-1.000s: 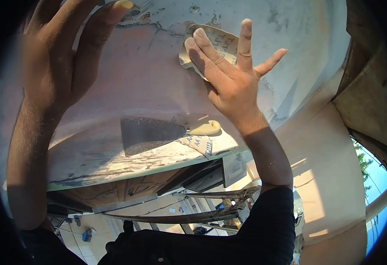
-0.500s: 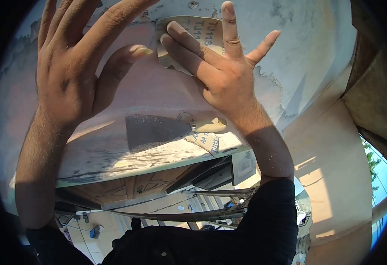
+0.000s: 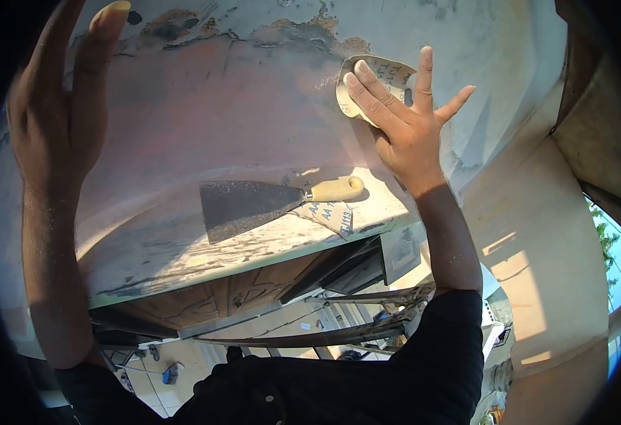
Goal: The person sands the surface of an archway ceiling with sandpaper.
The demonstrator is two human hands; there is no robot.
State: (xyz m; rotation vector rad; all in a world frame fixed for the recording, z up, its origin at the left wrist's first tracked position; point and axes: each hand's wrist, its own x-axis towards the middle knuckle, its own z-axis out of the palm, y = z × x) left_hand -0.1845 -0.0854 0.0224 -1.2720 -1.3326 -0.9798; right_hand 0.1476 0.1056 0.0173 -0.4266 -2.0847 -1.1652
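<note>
My right hand presses a curved piece of sandpaper against the worn plaster wall. Two of its fingers lie along the printed backing, while the other visible fingers spread apart from the sheet. At the far left, my left hand is raised near the wall with its thumb stretched out and no object visible in it. Its fingertips run past the top of the view. Below my hands, a wide-bladed scraper with a wooden handle lies on the ledge, partly over another printed sandpaper piece.
The ledge has a chipped, flaking edge. Cracked, peeling plaster runs across the wall above. Far below are a tiled floor, a wooden door and a blue object. A curved wall stands at right.
My right hand and the sandpaper have shifted right and slightly down across the wall. My left hand has moved left and up, uncovering more cracked plaster. The scraper stays on the ledge.
</note>
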